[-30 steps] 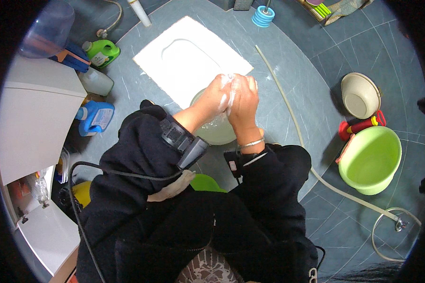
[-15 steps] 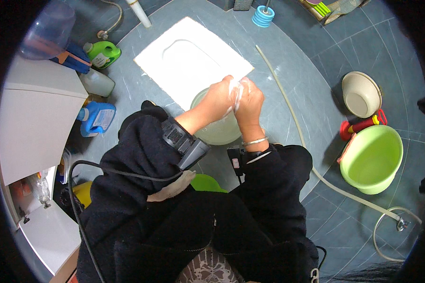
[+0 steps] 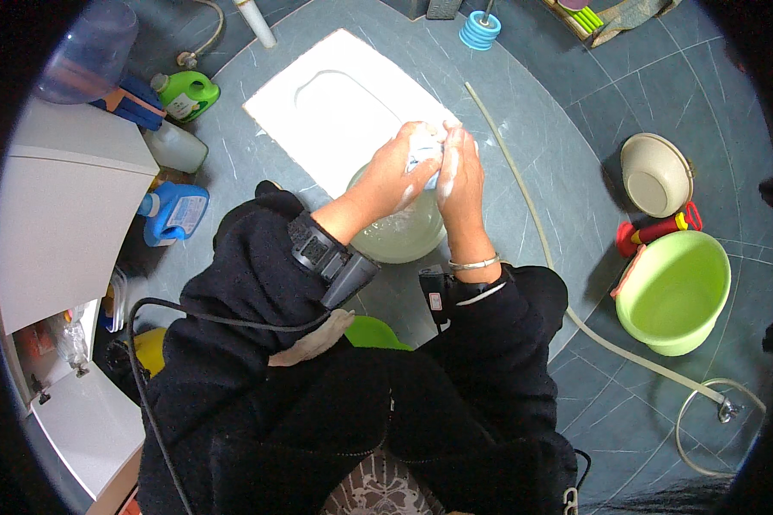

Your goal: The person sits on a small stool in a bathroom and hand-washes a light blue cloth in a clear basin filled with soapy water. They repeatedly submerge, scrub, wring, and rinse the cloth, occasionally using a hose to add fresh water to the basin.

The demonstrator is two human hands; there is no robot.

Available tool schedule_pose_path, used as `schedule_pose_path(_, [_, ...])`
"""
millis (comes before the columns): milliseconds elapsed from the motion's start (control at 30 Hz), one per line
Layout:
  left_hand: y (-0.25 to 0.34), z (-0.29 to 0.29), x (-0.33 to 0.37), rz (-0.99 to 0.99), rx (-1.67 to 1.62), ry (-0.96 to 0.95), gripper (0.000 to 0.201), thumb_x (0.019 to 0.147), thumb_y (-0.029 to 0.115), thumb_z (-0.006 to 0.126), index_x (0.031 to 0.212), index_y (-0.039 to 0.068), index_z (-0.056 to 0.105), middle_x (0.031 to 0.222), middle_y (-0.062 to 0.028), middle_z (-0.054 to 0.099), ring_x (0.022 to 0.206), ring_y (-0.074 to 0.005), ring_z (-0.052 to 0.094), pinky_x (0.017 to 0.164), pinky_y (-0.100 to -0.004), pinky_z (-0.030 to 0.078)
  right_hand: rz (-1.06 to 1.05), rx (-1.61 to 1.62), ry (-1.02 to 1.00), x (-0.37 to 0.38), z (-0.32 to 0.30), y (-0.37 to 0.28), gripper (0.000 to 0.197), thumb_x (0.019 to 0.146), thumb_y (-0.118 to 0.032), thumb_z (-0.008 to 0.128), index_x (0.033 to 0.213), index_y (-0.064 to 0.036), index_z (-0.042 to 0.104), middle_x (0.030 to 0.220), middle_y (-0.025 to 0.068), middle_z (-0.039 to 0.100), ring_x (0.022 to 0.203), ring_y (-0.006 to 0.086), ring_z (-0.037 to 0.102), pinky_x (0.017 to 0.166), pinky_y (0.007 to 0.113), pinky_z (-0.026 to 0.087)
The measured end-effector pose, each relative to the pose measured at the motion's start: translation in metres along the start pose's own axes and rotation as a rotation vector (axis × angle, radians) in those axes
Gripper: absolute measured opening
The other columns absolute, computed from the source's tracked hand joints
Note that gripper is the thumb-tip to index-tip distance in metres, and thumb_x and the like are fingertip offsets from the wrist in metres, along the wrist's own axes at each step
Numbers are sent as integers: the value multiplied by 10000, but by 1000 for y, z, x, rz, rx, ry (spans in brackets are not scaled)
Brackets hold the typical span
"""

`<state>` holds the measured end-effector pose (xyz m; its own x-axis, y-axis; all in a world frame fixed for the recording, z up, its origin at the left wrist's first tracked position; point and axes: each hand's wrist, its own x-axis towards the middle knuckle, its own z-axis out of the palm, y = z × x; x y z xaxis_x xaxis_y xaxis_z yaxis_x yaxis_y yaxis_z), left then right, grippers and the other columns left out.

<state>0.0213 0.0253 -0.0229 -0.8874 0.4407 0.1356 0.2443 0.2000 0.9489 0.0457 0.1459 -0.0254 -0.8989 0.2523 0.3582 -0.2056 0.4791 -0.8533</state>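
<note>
Two soapy hands meet above a round pale-green basin (image 3: 399, 236) of cloudy water on the grey tiled floor (image 3: 575, 112). The left hand (image 3: 399, 167) and right hand (image 3: 459, 167) close together around a small white, sudsy cloth (image 3: 425, 154), mostly hidden between the fingers; its shape is hard to make out.

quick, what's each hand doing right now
left hand: closed on a small soapy cloth over the basin
right hand: closed on the same cloth
</note>
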Motion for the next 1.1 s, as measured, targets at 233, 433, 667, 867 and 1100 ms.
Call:
schedule_pose_path(233, [-16, -9, 9, 16, 9, 176, 313, 848, 141, 513, 1093, -49, 468, 991, -244, 593, 946, -370, 592, 818, -395, 460, -215, -110, -179, -9, 0, -13, 501, 749, -80, 574, 1225, 8, 447, 1137, 201, 497, 1050, 365, 481, 933, 368, 390])
schedule_pose_path(433, [-23, 1, -1, -38, 219, -64, 278, 878, 142, 483, 1079, -49, 479, 971, -235, 584, 891, -353, 578, 795, -383, 454, -208, -390, -207, -10, 6, 5, 324, 695, -85, 644, 990, -35, 519, 950, 164, 543, 886, 354, 568, 699, 401, 490])
schedule_pose_path(667, [-5, -1, -11, -94, 261, -76, 336, 868, 170, 491, 1086, -83, 449, 877, -295, 580, 845, -447, 569, 735, -441, 461, -166, -601, -114, -19, 12, 20, 164, 707, -203, 651, 772, -115, 529, 638, 72, 591, 565, 291, 610, 491, 377, 483])
schedule_pose_path(867, [-39, 6, -16, -52, 232, -69, 291, 878, 169, 485, 1068, -49, 461, 822, -237, 586, 771, -381, 579, 709, -408, 463, -180, -520, -121, -28, 15, 36, 177, 697, -203, 665, 781, -107, 542, 646, 99, 619, 583, 298, 622, 504, 389, 483])
schedule_pose_path(1100, [-117, 12, -12, -317, -126, -56, 229, 927, 241, 479, 975, 16, 482, 701, -53, 515, 520, -150, 477, 471, -291, 401, 247, 152, -311, -40, 43, 96, 241, 727, -107, 662, 955, -68, 595, 846, 112, 622, 713, 196, 602, 609, 294, 468])
